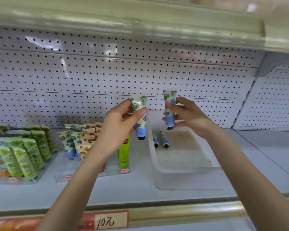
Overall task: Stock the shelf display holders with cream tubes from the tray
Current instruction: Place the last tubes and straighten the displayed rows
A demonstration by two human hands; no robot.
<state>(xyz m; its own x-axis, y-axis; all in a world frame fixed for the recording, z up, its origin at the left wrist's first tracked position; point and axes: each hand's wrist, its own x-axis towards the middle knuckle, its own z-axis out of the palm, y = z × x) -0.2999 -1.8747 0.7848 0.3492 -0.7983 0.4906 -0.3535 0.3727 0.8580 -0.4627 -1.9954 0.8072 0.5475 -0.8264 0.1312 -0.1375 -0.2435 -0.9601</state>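
My left hand (118,125) grips a cream tube with a blue flower print (140,114), cap down, above the shelf. My right hand (188,115) pinches a second blue-print tube (169,104), also cap down, over the clear plastic tray (187,174). Two more blue-print tubes (160,139) lie at the tray's back left corner. Left of my left hand stands a clear display holder (68,174) with blue-print and orange-print tubes (77,140) upright in it.
Another clear holder (15,179) at far left is full of green-print tubes. A tall green tube (123,152) stands between holder and tray. A pegboard wall (123,72) backs the shelf. The upper shelf (140,17) overhangs. A price tag (110,220) sits on the front rail.
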